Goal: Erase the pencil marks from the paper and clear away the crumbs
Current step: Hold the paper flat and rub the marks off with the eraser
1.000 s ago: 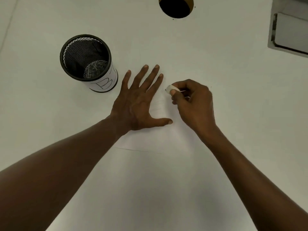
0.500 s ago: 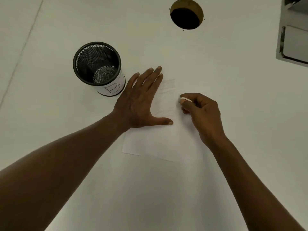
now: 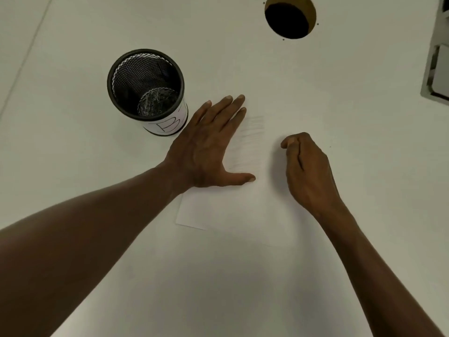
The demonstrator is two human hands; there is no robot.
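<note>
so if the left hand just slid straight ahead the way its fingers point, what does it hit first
Probably nothing close. The left hand lies flat on the paper, fingers aimed up and to the right, away from the mesh cup. That line crosses bare table towards the round hole, which looks like the first thing.

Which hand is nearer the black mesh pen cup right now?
Left. The left hand lies flat on the white sheet of paper beside the black mesh pen cup; the right hand is farther off, fingers curled.
</note>
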